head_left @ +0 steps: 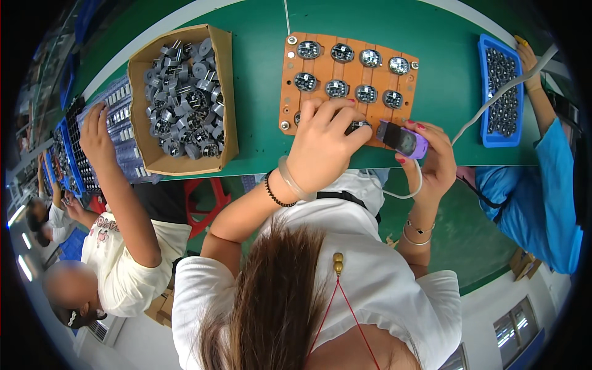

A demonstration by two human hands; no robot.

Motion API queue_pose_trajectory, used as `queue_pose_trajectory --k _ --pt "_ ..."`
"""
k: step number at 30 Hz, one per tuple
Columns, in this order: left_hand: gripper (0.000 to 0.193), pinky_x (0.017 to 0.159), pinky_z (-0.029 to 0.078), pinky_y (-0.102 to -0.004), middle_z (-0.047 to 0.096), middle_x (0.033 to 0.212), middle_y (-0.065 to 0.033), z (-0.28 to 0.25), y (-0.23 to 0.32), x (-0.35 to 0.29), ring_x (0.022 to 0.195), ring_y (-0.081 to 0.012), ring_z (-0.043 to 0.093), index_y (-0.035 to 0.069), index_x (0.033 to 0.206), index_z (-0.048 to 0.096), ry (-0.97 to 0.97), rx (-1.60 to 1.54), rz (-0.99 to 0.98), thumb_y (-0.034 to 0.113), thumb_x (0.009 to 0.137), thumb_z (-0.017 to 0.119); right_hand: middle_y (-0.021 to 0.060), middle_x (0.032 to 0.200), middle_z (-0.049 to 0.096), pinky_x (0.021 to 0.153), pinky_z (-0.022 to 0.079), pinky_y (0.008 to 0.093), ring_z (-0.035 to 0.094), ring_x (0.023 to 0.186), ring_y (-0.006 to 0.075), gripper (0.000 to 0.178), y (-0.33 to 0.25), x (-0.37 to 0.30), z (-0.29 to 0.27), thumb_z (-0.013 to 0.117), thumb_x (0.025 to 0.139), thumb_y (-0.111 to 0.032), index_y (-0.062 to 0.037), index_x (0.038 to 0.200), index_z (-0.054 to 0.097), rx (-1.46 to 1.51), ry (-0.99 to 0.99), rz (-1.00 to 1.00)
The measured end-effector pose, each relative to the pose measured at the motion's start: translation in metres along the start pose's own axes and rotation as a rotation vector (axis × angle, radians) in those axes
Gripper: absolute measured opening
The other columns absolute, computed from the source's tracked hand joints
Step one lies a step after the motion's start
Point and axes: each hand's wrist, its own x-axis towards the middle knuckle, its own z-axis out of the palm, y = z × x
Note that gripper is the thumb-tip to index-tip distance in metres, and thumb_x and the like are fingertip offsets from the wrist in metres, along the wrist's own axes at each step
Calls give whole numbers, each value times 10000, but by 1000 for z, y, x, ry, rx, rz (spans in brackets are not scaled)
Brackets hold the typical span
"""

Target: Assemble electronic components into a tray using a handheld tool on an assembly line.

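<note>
An orange-brown fixture board (351, 66) lies on the green table, with round parts bearing shiny circuitry seated in rows. My left hand (330, 139) is bent over the board's near row, its fingers curled. A round electronic part (357, 127) shows between its index finger and thumb, partly covered by them. My right hand (436, 157) grips a purple and black handheld device (404, 140) with a pale cable, just beside that part at the board's near right corner. The device's dark end points left toward the part. My left fingers hide some of the near row.
A cardboard box (228, 98) of loose grey round parts with pins stands left. A blue tray (484, 117) of small dark parts lies right, near a co-worker's hand (529, 65). Another person's hand (97, 139) is left of the box. A cable (493, 102) crosses the right side.
</note>
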Motion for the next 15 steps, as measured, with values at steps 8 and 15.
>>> queue_pose_trajectory --k 8,15 --pt "87 815 371 -366 634 1005 -22 -1 2 -2 1059 -222 585 101 753 607 -26 -46 -37 51 695 647 156 1005 657 797 495 360 622 922 289 432 3 1 2 774 760 -219 35 1069 610 -12 93 -6" --pt "80 809 375 -367 642 1011 -26 0 2 -7 1042 -222 606 101 749 603 -8 -31 -18 49 703 643 157 1009 658 794 496 355 622 917 283 442 5 -2 2 784 748 -209 34 1073 608 -12 94 -3"
